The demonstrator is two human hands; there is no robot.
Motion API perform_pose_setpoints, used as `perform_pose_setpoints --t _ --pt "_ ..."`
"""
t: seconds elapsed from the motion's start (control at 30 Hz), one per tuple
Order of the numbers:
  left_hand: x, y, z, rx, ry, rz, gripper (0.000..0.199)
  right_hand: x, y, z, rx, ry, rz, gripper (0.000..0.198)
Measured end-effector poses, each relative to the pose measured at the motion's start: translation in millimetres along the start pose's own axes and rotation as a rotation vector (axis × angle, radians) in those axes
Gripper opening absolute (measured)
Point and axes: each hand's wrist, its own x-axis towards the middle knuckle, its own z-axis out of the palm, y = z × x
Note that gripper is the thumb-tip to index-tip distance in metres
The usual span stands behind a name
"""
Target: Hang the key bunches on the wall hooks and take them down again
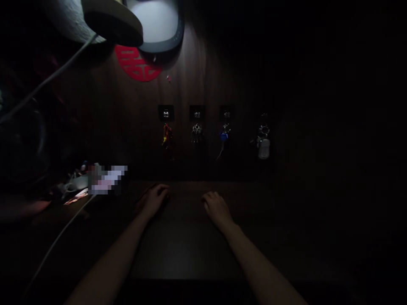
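Observation:
My left hand (156, 198) rests on the dark tabletop (181, 241), its fingers loosely bent toward the middle and holding nothing I can see. Across a gap from it, my right hand (217, 207) lies palm down on the same surface, fingers relaxed and slightly apart. Beyond the hands, several hooks on the wooden back panel carry keys: a red and yellow keychain (166, 136), a bunch of keys (197, 132), a blue key fob (224, 136) and a grey fob (263, 148). Neither hand touches them. Dim light hides the finer finger detail.
At upper left, a lit lamp-like device (155, 21) hangs above a red paper-cut decoration (138, 67). A pale cable (51, 78) crosses the left side. Cluttered items, partly pixelated, lie left of my left hand beside a white cord (62, 233). The right side is dark.

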Motion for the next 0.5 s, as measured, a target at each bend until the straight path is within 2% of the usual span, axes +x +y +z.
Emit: perform_pose_setpoints --t 0.1,0.17,0.27,0.33,0.4,0.5 --pt "-0.9 -1.7 -2.3 0.157 -0.018 0.154 0.019 2.7 1.1 3.3 0.010 0.014 -0.014 0.027" --pt "0.9 -4.5 -10.6 0.261 0.041 0.156 0.025 4.0 1.8 5.2 0.010 0.027 -0.014 0.028" --pt "5.4 -8.4 -30.9 0.473 0.222 0.055 0.032 4.7 2.2 7.2 0.004 0.042 -0.012 0.028" --pt "7.5 -10.0 -43.8 0.639 0.277 -0.036 0.032 4.9 2.1 7.8 0.001 0.048 -0.016 0.028" --pt "8.1 -10.9 -51.9 0.756 0.251 -0.131 0.036 5.4 2.1 8.1 -0.001 0.050 -0.016 0.028" --pt "6.8 -11.9 -54.2 0.833 0.141 -0.213 0.044 6.4 2.1 8.4 -0.001 0.040 -0.010 0.028"
